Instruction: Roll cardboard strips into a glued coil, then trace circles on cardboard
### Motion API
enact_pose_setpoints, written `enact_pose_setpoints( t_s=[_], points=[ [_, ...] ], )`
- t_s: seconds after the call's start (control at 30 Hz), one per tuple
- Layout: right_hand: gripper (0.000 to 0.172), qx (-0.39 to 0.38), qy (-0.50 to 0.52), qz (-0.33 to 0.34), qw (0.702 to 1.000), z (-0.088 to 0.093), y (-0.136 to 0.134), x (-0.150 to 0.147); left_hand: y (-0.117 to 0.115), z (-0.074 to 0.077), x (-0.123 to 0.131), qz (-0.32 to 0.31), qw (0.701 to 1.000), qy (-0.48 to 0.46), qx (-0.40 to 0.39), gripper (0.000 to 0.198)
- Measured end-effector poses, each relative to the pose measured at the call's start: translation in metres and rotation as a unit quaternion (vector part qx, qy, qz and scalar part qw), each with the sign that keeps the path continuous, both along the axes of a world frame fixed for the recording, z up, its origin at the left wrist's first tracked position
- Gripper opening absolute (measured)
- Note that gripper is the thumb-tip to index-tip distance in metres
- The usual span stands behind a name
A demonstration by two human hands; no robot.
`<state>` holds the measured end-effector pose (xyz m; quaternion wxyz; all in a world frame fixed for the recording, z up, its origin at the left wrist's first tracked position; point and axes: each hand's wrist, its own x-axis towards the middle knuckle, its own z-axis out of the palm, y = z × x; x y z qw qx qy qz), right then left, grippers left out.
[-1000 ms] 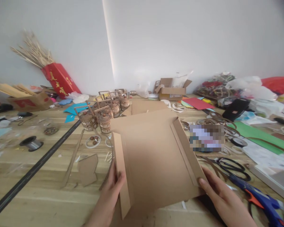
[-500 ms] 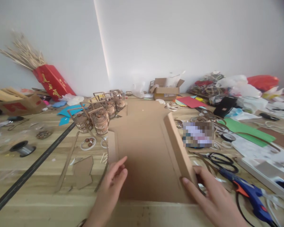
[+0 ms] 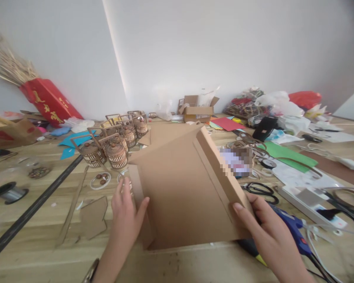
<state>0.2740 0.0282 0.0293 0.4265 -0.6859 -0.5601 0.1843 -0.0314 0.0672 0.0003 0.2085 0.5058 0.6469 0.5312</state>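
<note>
Right hand: pinching the upright right flap. Left hand: spread wide beside the left flap. Cardboard sheet: between them, above the tabletop. Apparent step: flap folding. Next move calls for gripping the left flap.

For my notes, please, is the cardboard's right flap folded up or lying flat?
Folded up: the right flap stands raised from the cardboard, held by the right hand.
</note>
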Motion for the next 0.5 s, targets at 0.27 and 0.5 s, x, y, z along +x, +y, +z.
enact_pose_setpoints(
  t_s=[0.27, 0.5],
  points=[
    [0.042, 0.032, 0.014, 0.068, 0.997, 0.006, -0.007, 0.000, 0.007, -0.023, -0.008, 0.052, 0.974, -0.192, -0.108, 0.007],
    [0.076, -0.007, -0.084, 0.269, 0.959, 0.046, -0.014, -0.014, 0.035, -0.028, -0.014, 0.067, 0.948, -0.305, -0.054, 0.037]
  ],
)
